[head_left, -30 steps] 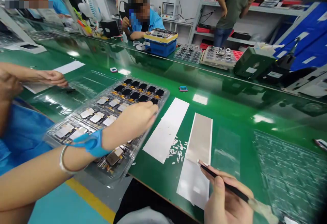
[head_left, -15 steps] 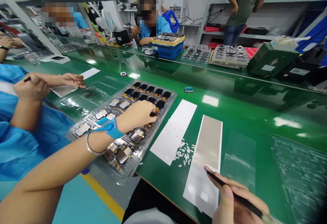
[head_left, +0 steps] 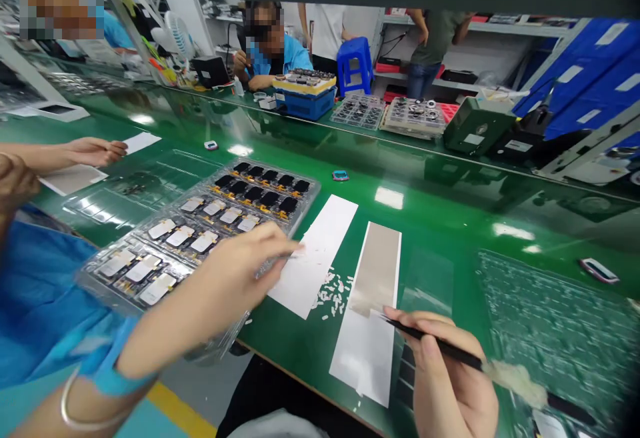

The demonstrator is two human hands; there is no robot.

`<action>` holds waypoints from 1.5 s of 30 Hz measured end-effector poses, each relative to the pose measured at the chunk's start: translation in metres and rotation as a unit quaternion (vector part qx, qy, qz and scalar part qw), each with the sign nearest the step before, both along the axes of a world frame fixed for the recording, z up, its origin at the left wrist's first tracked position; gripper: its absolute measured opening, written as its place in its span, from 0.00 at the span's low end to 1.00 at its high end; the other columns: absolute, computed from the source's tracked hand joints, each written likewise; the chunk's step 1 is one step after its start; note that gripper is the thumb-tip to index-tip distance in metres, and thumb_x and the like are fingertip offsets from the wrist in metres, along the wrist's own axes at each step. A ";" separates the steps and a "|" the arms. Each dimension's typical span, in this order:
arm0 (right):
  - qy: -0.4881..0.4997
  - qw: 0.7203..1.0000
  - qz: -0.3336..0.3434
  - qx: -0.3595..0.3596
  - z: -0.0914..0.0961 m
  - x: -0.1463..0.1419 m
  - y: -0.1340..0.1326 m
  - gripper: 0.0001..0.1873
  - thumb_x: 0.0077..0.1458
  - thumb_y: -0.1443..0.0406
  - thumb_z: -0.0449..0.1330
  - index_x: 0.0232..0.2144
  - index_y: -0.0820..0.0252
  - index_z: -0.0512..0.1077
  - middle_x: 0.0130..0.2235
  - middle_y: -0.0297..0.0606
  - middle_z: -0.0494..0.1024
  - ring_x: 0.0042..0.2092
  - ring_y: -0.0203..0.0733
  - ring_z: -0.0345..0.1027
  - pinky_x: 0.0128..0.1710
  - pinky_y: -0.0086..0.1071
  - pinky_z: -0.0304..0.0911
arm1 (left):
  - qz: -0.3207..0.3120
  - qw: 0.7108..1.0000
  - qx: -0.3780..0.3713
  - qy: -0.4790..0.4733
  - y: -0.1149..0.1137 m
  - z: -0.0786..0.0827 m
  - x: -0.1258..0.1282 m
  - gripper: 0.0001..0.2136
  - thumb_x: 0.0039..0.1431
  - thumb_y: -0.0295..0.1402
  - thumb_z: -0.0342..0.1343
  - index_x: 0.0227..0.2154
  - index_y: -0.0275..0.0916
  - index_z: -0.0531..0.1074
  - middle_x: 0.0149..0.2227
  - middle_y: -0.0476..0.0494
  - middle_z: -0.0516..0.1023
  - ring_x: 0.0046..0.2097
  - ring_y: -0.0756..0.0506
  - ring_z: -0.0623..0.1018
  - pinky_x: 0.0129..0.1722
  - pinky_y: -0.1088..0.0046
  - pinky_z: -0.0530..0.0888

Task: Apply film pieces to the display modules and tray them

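My left hand point(head_left: 245, 268) is closed in a pinch just right of the clear plastic tray point(head_left: 307, 198). Between its fingertips shows a thin greyish flat part point(head_left: 273, 261), blurred and partly covered. Rows of small screen modules fill the tray, black-faced ones point(head_left: 254, 194) at the back and silver-white ones point(head_left: 180, 236) nearer; my left arm hides some. My right hand point(head_left: 450, 365) grips black tweezers point(head_left: 457, 353) with a pale wrapping around the rear part. Their tips meet a white-edged label sheet point(head_left: 367, 351), grey-beige at its far end. A second white strip point(head_left: 320, 251) lies between tray and sheet.
Small white scraps point(head_left: 334, 295) lie between the strips. A clear ribbed tray point(head_left: 545, 331) covers the right side. Small framed parts point(head_left: 341, 176) rest farther back. On the left, a co-worker's hands point(head_left: 93, 151) work near another sheet. A raised shelf edge point(head_left: 350, 125) crosses behind.
My left hand has come off the tray modules toward me and now pinches a thin greyish part. The tweezers stay at the label sheet. The view has turned right.
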State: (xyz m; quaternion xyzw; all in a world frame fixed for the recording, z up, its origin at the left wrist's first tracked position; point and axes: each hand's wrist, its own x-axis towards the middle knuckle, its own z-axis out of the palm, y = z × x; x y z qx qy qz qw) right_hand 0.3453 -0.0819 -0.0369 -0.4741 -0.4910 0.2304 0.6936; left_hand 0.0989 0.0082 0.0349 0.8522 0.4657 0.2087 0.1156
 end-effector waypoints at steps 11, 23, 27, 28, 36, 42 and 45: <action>-0.328 0.942 0.065 -0.014 0.008 0.007 0.020 0.11 0.58 0.70 0.60 0.44 0.57 0.73 0.37 0.39 0.75 0.33 0.37 0.74 0.30 0.27 0.72 | -0.086 0.868 -0.321 -0.370 -0.039 -0.064 0.083 0.04 0.72 0.36 0.42 0.39 0.44 0.59 0.34 0.48 0.71 0.35 0.47 0.74 0.38 0.71 0.72; -0.357 0.932 0.035 0.050 -0.016 0.000 0.024 0.14 0.57 0.73 0.61 0.44 0.56 0.69 0.33 0.34 0.79 0.32 0.36 0.77 0.30 0.24 0.71 | -0.063 0.868 -0.295 -0.396 -0.040 -0.087 0.085 0.12 0.71 0.46 0.42 0.38 0.46 0.65 0.22 0.52 0.67 0.26 0.45 0.71 0.31 0.71 0.67; -0.363 0.930 0.035 0.038 -0.012 -0.004 0.020 0.11 0.60 0.72 0.60 0.44 0.56 0.70 0.36 0.35 0.80 0.37 0.36 0.78 0.35 0.26 0.72 | -0.049 0.875 -0.274 -0.395 -0.044 -0.092 0.085 0.11 0.70 0.46 0.44 0.37 0.46 0.66 0.22 0.53 0.67 0.25 0.46 0.70 0.29 0.73 0.68; -0.361 0.932 0.032 0.028 -0.010 -0.005 0.020 0.10 0.61 0.71 0.59 0.44 0.56 0.70 0.37 0.35 0.80 0.38 0.37 0.78 0.36 0.27 0.72 | -0.044 0.878 -0.271 -0.392 -0.044 -0.093 0.084 0.11 0.70 0.45 0.45 0.38 0.46 0.66 0.22 0.53 0.67 0.25 0.46 0.70 0.28 0.74 0.68; -0.352 0.934 0.063 0.016 -0.005 -0.007 0.018 0.12 0.62 0.73 0.58 0.47 0.60 0.74 0.40 0.41 0.80 0.40 0.37 0.76 0.38 0.27 0.72 | -0.082 0.895 -0.241 -0.365 -0.039 -0.094 0.076 0.06 0.70 0.36 0.47 0.40 0.43 0.68 0.27 0.54 0.70 0.29 0.50 0.73 0.32 0.79 0.69; -0.368 0.926 0.076 0.030 -0.009 -0.004 0.020 0.14 0.60 0.76 0.58 0.46 0.61 0.73 0.40 0.41 0.79 0.40 0.38 0.76 0.36 0.29 0.71 | -0.086 0.890 -0.241 -0.376 -0.036 -0.090 0.077 0.05 0.70 0.31 0.47 0.40 0.43 0.68 0.30 0.54 0.72 0.31 0.51 0.73 0.34 0.80 0.70; -0.408 0.910 0.058 0.042 -0.010 -0.004 0.019 0.13 0.60 0.76 0.58 0.46 0.63 0.72 0.39 0.42 0.79 0.38 0.39 0.75 0.35 0.29 0.70 | -0.087 0.900 -0.224 -0.364 -0.037 -0.087 0.078 0.05 0.69 0.28 0.49 0.39 0.42 0.69 0.32 0.53 0.74 0.32 0.52 0.74 0.35 0.80 0.70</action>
